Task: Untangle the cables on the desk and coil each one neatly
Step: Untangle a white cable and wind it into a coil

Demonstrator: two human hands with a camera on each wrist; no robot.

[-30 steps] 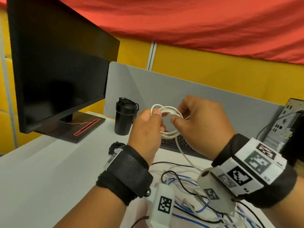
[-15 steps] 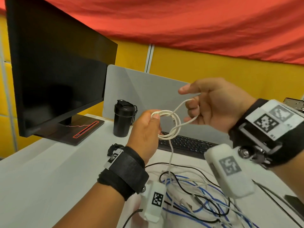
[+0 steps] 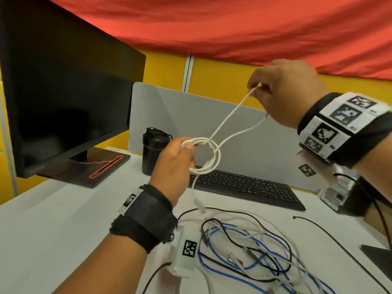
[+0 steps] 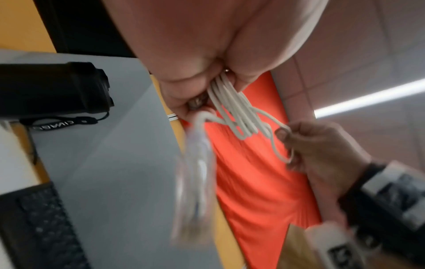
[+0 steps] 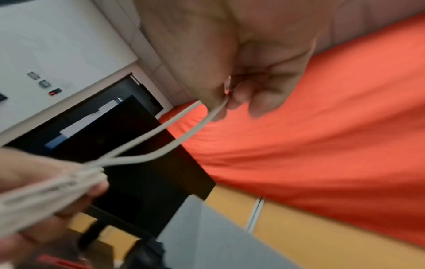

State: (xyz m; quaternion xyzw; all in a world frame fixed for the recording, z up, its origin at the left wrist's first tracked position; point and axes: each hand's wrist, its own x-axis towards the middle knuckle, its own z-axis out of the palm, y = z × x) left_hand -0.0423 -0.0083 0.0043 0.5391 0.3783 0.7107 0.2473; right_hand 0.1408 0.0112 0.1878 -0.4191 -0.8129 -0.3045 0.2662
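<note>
Though half-coiled — white cable between hands

The white cable's plug is motion-blurred (type unreadable); the tangled cables run off-frame.

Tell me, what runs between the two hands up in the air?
In the head view, a loop of the white cable stretches from the left hand to the right hand.

Desk left-front area is left bare — passable. Right-front is blocked by tangled cables. Along the back edge, passage is obstructed by monitor, black bottle, keyboard — divider panel behind.
</note>
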